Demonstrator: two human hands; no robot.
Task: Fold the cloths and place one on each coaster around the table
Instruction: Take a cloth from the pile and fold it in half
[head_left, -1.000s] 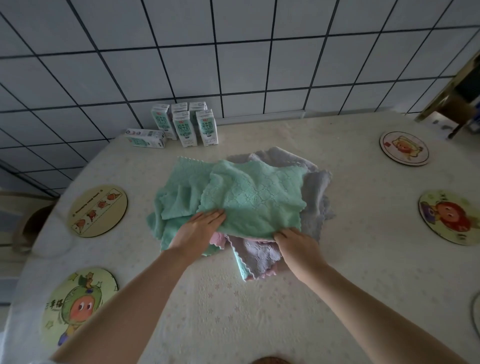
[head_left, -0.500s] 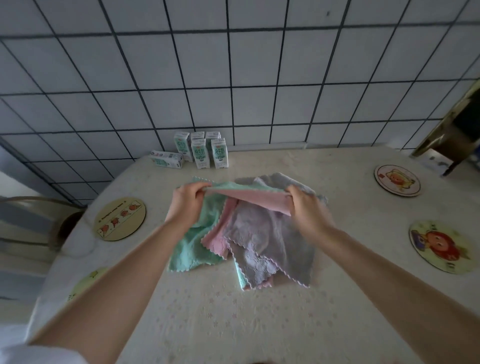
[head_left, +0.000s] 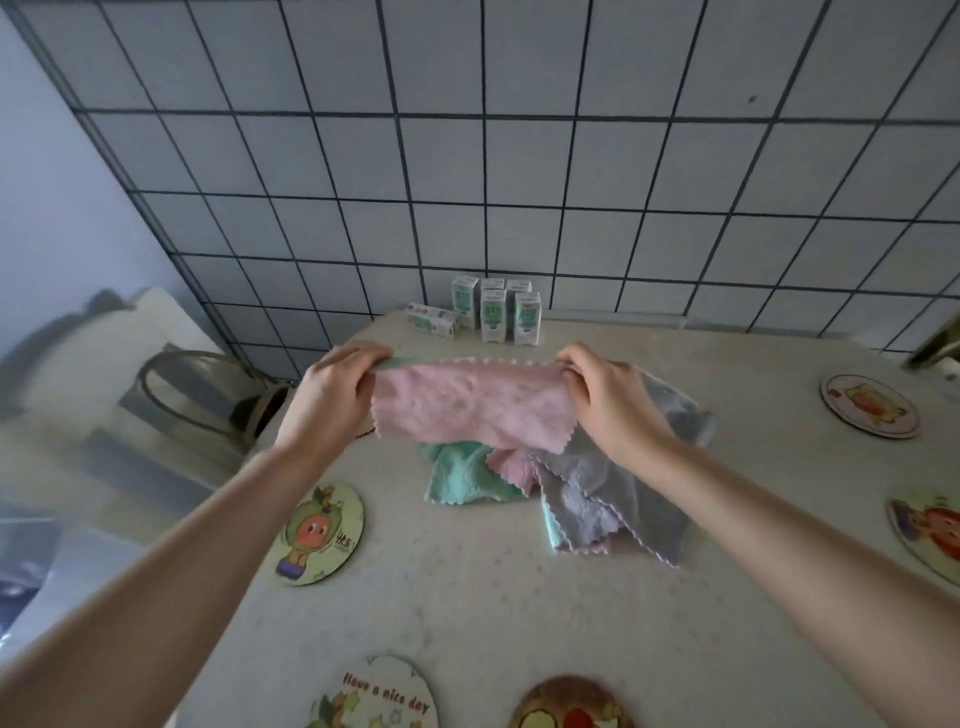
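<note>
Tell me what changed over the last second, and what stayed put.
Both hands, left hand and right hand, gripped the top cloth by its corners and lifted it off the pile, stretched out, pink side showing. The rest of the pile, coasters and cartons stayed in place.

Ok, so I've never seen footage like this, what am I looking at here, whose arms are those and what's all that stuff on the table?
There is no machine here. A camera worn on a person's head looks forward and down, so the two bare arms are the wearer's own. The left hand and right hand each pinch a top corner of a pink cloth, holding it above the table. Below it lies a pile of cloths, green, pink and grey. Round picture coasters sit near the table's edge, none yet bearing a cloth. Small cartons stand by the tiled wall.
</note>
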